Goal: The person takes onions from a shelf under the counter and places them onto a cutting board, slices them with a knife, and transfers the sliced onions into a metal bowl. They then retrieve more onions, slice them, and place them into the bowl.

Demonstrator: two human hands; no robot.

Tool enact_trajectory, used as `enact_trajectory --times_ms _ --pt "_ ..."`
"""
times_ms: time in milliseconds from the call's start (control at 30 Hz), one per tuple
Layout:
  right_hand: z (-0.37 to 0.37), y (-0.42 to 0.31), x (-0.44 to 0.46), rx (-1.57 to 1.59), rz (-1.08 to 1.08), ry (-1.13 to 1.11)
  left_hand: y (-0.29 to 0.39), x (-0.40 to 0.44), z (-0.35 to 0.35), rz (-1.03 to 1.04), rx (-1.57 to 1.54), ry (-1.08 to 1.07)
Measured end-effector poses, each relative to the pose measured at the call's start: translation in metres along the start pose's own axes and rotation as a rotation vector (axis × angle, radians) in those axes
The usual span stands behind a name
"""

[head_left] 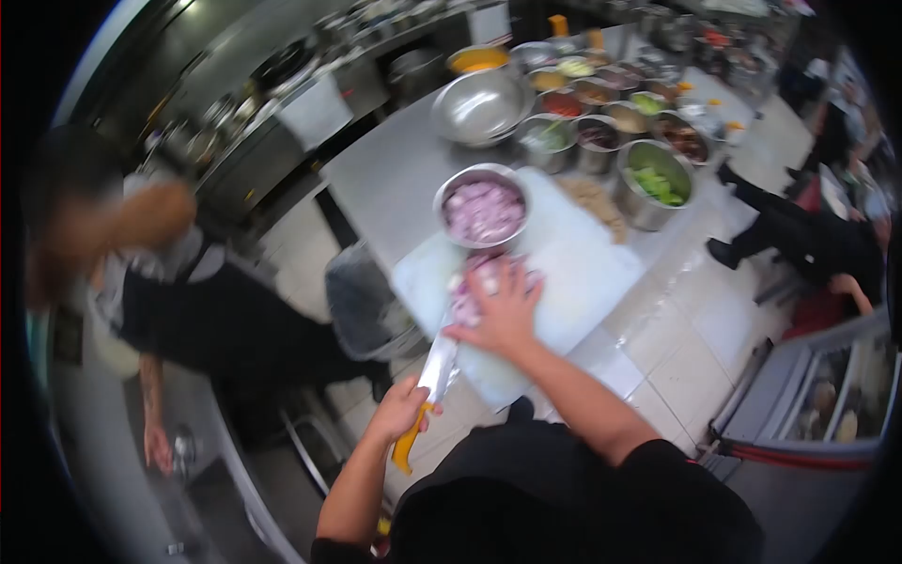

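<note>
My left hand [401, 408] is closed round the yellow handle of a knife [439, 364], whose wide blade reaches up to the edge of a white cutting board [587, 291]. Spread over a pile of cut red onion [467, 305] on the board is my right hand [505, 310], fingers apart and palm down. Just beyond the pile stands a steel bowl [482, 203] full of onion pieces. Whether the blade touches the onion under my hand is hard to make out.
Metal containers of vegetables, one with green leaves [655, 184], and a large empty bowl [479, 108] stand at the back. A co-worker in a dark apron [235, 320] is at the left, beside a grey bin [365, 301]. Other people are at the right.
</note>
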State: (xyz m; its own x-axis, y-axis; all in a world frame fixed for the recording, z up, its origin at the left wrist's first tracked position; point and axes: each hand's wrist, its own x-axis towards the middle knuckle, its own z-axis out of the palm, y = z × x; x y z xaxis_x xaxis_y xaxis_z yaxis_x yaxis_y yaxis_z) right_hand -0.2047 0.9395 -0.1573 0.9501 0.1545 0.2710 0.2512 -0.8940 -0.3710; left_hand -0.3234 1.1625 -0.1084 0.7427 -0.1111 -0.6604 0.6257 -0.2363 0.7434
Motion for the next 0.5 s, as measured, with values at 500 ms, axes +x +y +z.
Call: enact_trajectory --times_ms 500 --pt "0.010 0.028 0.000 0.389 0.180 0.430 0.007 0.038 0.055 0.185 -0.015 -0.240"
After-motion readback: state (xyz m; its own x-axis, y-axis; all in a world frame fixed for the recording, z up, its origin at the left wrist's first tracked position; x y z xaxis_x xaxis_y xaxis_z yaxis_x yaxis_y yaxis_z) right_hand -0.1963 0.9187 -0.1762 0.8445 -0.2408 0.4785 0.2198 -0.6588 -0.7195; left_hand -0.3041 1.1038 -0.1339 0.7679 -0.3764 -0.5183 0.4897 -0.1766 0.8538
